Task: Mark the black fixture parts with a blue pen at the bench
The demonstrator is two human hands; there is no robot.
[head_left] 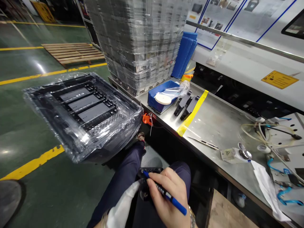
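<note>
My right hand (167,196) holds a blue marker pen (166,193), its tip resting on a small black plastic part (150,173) that lies on my lap. My left hand (123,205) wears a white glove; it sits under and beside the black part and appears to grip its lower edge, though the right hand covers much of it. Both hands are low in the view, above my dark blue trousers.
A plastic-wrapped stack of black trays (83,110) stands left of my knees. A steel workbench (213,123) on the right carries a blue bin (161,96), black parts (187,106), yellow tape, tweezers (204,143) and tubing. A wrapped pallet stack (140,41) rises behind.
</note>
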